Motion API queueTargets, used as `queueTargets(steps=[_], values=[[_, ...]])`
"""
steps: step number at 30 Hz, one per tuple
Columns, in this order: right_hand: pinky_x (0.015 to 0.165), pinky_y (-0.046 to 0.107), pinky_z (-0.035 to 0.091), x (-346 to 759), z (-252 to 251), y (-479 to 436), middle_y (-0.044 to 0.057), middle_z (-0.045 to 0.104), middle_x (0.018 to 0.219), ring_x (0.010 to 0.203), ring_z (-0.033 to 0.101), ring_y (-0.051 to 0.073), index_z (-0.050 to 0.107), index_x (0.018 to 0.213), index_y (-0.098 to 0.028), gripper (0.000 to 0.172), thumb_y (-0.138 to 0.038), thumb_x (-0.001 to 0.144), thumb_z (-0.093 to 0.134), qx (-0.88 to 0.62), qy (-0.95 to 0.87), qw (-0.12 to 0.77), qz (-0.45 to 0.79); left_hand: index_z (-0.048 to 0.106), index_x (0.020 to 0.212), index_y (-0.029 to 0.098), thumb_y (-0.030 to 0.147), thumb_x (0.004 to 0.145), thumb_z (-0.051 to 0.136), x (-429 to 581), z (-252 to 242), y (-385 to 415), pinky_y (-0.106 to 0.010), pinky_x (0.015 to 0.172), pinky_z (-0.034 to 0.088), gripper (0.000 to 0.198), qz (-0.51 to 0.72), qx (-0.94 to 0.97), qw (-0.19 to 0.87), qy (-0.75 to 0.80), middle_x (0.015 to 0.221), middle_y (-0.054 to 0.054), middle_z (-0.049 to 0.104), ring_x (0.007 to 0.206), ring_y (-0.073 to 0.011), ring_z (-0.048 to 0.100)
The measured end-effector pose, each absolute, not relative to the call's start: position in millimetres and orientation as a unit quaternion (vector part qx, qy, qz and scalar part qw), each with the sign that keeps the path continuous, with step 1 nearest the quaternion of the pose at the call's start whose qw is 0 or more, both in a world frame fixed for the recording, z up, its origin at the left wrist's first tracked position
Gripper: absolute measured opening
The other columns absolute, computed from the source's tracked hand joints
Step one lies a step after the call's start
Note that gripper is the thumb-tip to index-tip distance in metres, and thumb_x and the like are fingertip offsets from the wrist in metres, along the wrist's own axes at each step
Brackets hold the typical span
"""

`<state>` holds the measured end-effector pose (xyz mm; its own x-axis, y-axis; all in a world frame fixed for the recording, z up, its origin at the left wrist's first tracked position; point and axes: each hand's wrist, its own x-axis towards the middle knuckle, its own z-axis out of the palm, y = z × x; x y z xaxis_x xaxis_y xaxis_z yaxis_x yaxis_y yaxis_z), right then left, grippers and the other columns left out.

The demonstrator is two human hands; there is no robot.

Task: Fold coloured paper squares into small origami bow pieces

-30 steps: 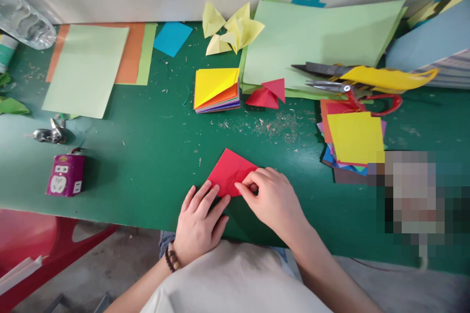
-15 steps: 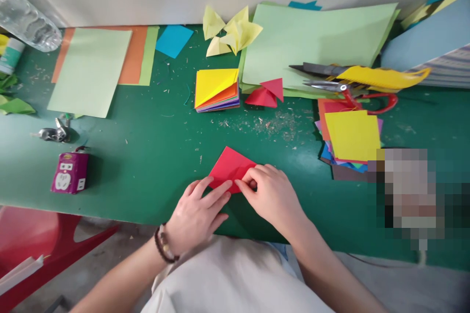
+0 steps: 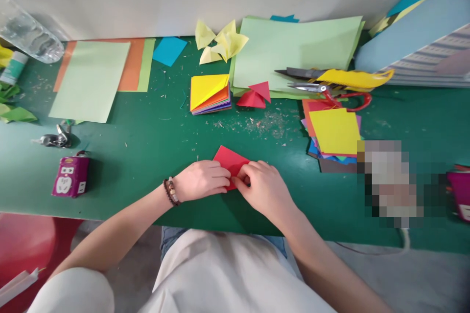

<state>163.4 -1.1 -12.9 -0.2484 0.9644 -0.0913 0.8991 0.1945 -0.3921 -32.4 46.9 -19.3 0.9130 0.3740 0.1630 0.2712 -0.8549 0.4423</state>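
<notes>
Red paper (image 3: 230, 160) lies under both hands, one corner pointing away. Right fingers (image 3: 243, 174) pinch it, tips pressed in at its near side; left fingers (image 3: 220, 175) rest flat along its left part, unclenched. Left hand (image 3: 200, 181) has swung from below the sheet to beside it, beaded bracelet (image 3: 171, 191) at the wrist. Ahead of the fingers: red folded piece (image 3: 252, 99), paper stack (image 3: 209, 94). Farther right: scissors (image 3: 348, 100). Beneath everything, green counter (image 3: 128, 166).
</notes>
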Motion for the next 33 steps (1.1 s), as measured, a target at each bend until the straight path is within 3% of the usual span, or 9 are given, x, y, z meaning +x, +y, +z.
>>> queueTargets(steps=[3,10,15,23,27,33], values=[[0.063,0.031,0.030,163.5,-13.2,-1.5,0.002,0.061,0.067,0.068,0.052,0.018,0.051,0.063,-0.021,0.019,-0.019,0.081,0.058,-0.606,-0.770,0.087,0.182,0.063,0.096,0.015,0.031,0.098,0.043,-33.7,-23.2,45.9,-0.030,0.080,0.048,0.026,0.149,0.950,0.215,0.171,0.105,-0.008,0.069,0.085,-0.0169,0.060],[0.065,0.031,0.031,164.2,-15.2,-3.6,0.002,0.061,0.069,0.072,0.053,0.019,0.052,0.065,-0.020,0.020,-0.025,0.083,0.061,-0.604,-0.776,0.078,0.164,0.059,0.106,0.017,0.043,0.096,0.045,-37.6,-26.5,43.6,-0.031,0.072,0.044,0.031,0.129,0.954,0.150,0.226,0.083,-0.006,0.065,0.085,-0.0197,0.059],[0.068,0.033,0.031,165.8,-20.0,-15.0,0.005,0.063,0.081,0.078,0.052,0.021,0.059,0.090,-0.018,0.010,-0.028,0.088,0.057,-0.577,-0.802,0.129,0.085,0.058,0.105,0.017,0.040,0.097,0.044,-38.1,-23.5,43.2,-0.031,0.074,0.041,0.029,0.116,0.961,0.128,0.216,0.087,-0.006,0.067,0.087,-0.0184,0.058],[0.066,0.033,0.027,158.3,-25.2,-32.8,0.003,0.054,0.064,0.071,0.045,0.019,0.057,0.068,-0.020,0.024,-0.019,0.091,0.052,-0.527,-0.833,0.169,0.009,0.056,0.112,0.017,0.029,0.098,0.043,-37.4,-20.4,38.8,-0.032,0.078,0.040,0.023,0.108,0.960,0.133,0.222,0.089,-0.005,0.069,0.088,-0.0174,0.059],[0.065,0.033,0.027,153.5,-26.7,-35.0,0.002,0.053,0.062,0.070,0.044,0.019,0.055,0.065,-0.020,0.026,-0.018,0.091,0.052,-0.536,-0.829,0.162,0.007,0.057,0.113,0.017,0.018,0.097,0.040,-35.8,-21.3,35.7,-0.031,0.077,0.040,0.024,0.095,0.958,0.133,0.236,0.086,-0.004,0.069,0.089,-0.0168,0.059],[0.066,0.033,0.028,136.4,-29.7,-41.4,0.002,0.054,0.062,0.068,0.045,0.018,0.053,0.064,-0.020,0.028,-0.019,0.091,0.052,-0.523,-0.833,0.180,0.003,0.058,0.115,0.017,0.018,0.096,0.043,-36.0,-25.1,33.2,-0.032,0.076,0.040,0.024,0.102,0.955,0.117,0.253,0.089,-0.004,0.069,0.089,-0.0175,0.058]])
